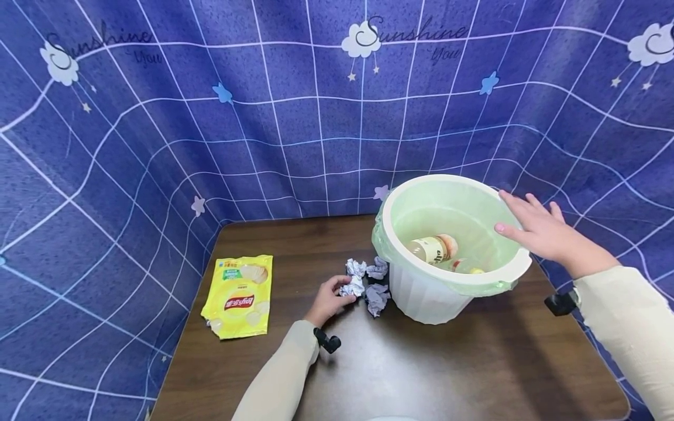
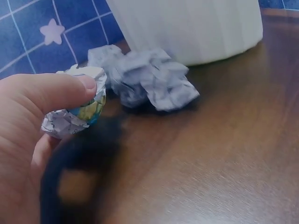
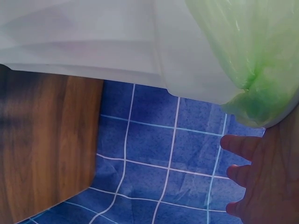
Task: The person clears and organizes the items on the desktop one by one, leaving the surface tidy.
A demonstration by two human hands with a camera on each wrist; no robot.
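My left hand [image 1: 330,301] pinches a crumpled paper ball [image 2: 63,122] between thumb and fingers; a patch of colored print shows on it in the left wrist view. Several other crumpled paper balls [image 1: 377,299] lie close beside it, against the foot of the white trash bin [image 1: 429,301]. A green plastic bag [image 1: 387,242] lines the bin, folded out under its white rim. At the rim's right side is my right hand [image 1: 542,231], fingers spread and thumb over the opening. Inside the bin lies a bottle [image 1: 432,249] with a pale label, beside a partly hidden item with red and yellow.
A yellow Lay's chip bag [image 1: 239,297] lies flat on the left of the brown wooden table [image 1: 421,368]. Behind and around the table hangs a blue curtain [image 1: 284,117] with a white grid, clouds and stars. A pale curved edge shows at the bottom of the head view.
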